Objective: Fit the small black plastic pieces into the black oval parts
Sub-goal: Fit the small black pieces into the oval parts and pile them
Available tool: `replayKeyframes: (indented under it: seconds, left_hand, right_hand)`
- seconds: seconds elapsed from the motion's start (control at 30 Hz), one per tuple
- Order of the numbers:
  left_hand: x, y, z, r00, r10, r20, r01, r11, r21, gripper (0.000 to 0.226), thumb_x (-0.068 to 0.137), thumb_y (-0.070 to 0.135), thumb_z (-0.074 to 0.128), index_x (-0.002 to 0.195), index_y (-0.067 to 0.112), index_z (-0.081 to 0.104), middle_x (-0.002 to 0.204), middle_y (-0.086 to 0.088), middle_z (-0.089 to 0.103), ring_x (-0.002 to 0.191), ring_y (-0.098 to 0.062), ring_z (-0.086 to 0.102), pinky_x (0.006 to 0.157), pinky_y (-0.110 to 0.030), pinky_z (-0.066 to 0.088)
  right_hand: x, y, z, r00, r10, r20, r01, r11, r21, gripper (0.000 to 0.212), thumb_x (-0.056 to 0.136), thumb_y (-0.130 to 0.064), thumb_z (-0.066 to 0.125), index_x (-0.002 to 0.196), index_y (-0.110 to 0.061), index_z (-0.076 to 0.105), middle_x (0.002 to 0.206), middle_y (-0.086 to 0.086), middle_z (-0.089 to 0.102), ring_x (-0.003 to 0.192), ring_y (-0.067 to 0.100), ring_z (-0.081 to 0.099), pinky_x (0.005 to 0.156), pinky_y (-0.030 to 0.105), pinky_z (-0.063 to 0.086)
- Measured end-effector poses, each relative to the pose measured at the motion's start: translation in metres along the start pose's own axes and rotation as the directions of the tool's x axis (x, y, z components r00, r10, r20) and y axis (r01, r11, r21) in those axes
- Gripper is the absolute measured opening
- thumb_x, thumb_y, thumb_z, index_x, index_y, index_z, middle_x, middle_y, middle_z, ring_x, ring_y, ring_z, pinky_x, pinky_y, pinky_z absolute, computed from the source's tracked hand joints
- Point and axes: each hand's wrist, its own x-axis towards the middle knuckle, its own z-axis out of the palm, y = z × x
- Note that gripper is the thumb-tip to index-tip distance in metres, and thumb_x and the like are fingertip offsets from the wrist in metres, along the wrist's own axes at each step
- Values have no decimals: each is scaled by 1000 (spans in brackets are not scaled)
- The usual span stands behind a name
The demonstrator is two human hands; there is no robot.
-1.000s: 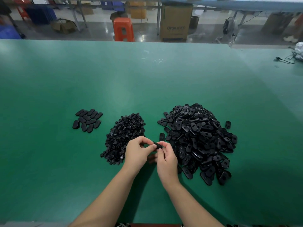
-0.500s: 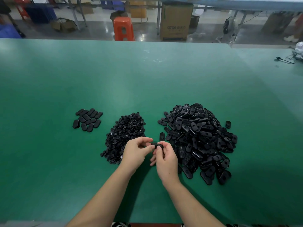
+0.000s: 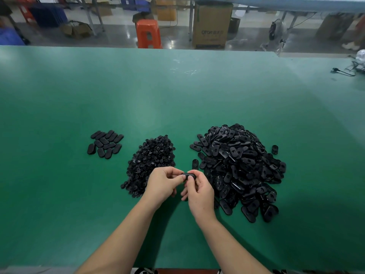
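Change since a second ago: slight. Both hands have stayed at the near-middle of the bench (image 3: 59, 194), pinching the same oval part; the left thumb has closed in over the part's near end and the hands have drawn a little tighter together. No pile has shifted. Judgement: the press-in of a small piece is under way or just finishing; the seating itself is hidden by the fingers.

Left to right across the bench:

- Finished group (image 3: 105, 144), toward the left edge: about a dozen oval parts lying flat and close together, smooth faces up. Judged to be the completed ones; few against the stock left, so the task is early.
- Small-piece pile (image 3: 152, 161), left of centre: a low heap of tiny black pieces, too small to make out individual shape. Its near edge lies just beyond the left hand.
- Left hand (image 3: 165, 184): fingers curled, thumb and forefinger pinching the left end of the held oval part (image 3: 188, 176).
- Held oval part: black, matte, only its upper edge showing between the fingertips; whether it carries an insert cannot be told.
- Right hand (image 3: 199, 191): fingers curled, gripping the right end of the same part.
- Oval-part pile (image 3: 239, 171), right of centre: large loose heap, many showing a central hole. One stray lies just off its far-right side.
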Motion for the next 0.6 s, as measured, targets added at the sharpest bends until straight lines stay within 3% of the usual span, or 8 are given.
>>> replayKeyframes:
  seconds: [0.4, 0.6]
  left_hand:
    - [1, 0, 0, 997, -55, 49, 57, 997, -48, 9, 89, 7, 76, 85, 1, 71, 60, -8, 67, 40, -18, 55, 41, -27, 46]
    - [-1, 3, -1, 999, -22, 49, 21, 1000, 13, 10, 89, 11, 77, 84, 5, 71, 64, -11, 71, 43, -21, 61, 44, -29, 50]
  right_hand:
    - [1, 3, -2, 1000, -18, 15, 19, 999, -40, 20, 102, -10, 55, 102, -27, 65, 63, 0, 63, 56, 9, 60, 53, 24, 53]
    - [1, 3, -3, 1000, -23, 21, 24, 998, -50, 21, 102, -10, 55, 101, -29, 65, 62, -1, 64, 54, 11, 60, 53, 26, 54]
